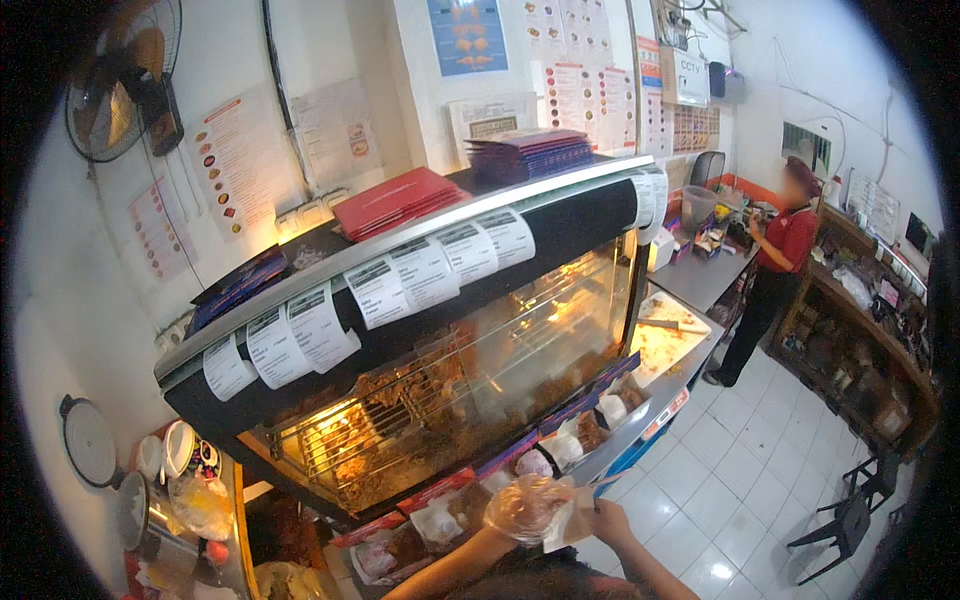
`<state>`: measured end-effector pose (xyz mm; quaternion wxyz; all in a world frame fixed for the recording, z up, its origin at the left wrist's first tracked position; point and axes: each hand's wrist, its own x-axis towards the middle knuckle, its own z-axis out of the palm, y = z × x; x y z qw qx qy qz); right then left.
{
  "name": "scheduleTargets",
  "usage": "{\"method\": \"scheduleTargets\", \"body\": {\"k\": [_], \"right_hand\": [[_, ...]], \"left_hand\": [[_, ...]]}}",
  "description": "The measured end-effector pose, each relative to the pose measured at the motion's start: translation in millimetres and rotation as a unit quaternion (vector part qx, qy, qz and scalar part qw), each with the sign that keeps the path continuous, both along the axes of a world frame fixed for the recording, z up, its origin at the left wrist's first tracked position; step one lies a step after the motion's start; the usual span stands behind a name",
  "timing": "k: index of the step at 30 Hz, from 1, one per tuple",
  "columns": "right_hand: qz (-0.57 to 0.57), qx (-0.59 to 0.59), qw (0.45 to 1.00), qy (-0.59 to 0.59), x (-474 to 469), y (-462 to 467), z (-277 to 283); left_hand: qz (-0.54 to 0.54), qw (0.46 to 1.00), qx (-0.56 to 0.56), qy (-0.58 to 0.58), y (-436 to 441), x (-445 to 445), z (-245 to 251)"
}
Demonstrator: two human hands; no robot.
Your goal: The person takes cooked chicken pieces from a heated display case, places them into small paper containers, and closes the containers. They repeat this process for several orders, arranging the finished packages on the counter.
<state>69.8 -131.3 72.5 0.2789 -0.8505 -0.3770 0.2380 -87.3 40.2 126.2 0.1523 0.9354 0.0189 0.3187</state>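
Note:
My left hand (526, 510), in a clear plastic glove, is at the bottom centre, close to a piece of white paper (570, 525); whether its fingers hold anything cannot be told. Bare and to the right, my right hand (609, 519) grips the edge of that paper. Just beyond them, open food boxes (442, 521) stand in a row along the front of a glass food warmer (480, 375), with white wrapped bundles and brown fried food inside. Behind the warmer's glass, fried pieces (352, 450) lie on wire racks under yellow light.
Printed order slips (390, 289) hang from the warmer's top edge. A knife (667, 325) lies on a crumb-covered white board (664, 352). A co-worker (787, 232) stands at the far steel counter (701, 274). Black stools (840, 525) stand on the tiled floor. Tubs (180, 450) are at left.

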Motion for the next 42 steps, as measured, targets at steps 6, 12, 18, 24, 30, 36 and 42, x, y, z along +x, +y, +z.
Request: {"method": "scheduleTargets", "body": {"k": [6,12,18,24,30,36,42], "right_hand": [[-0.028,0.099,0.986,0.134,8.7,-17.4,-26.1],[-0.171,0.285,0.898,0.288,-6.8,-28.6,-33.2],[-0.182,0.219,0.889,0.358,-7.4,-40.3,0.6],[-0.146,0.181,0.852,0.469,-6.4,-76.8,-0.2],[-0.189,0.207,0.82,0.499,-7.4,-93.9,-5.5],[-0.233,0.171,0.805,0.518,3.1,-97.1,-7.1],[-0.26,0.223,0.796,0.499,12.6,-99.5,-13.6]], "left_hand": [[0.079,0.984,-0.155,0.036,7.6,-15.5,41.4],[0.184,0.88,-0.326,0.291,-7.2,-37.5,23.9],[0.177,0.83,-0.346,0.4,-1.6,-47.3,-1.1],[-0.049,0.837,-0.475,0.268,37.1,-57.2,-89.8],[-0.015,0.751,-0.579,0.316,55.2,-62.1,-112.4],[-0.016,0.783,-0.46,0.418,43.2,-28.0,-69.3],[-0.032,0.806,-0.393,0.441,30.1,-33.3,-59.1]]}}
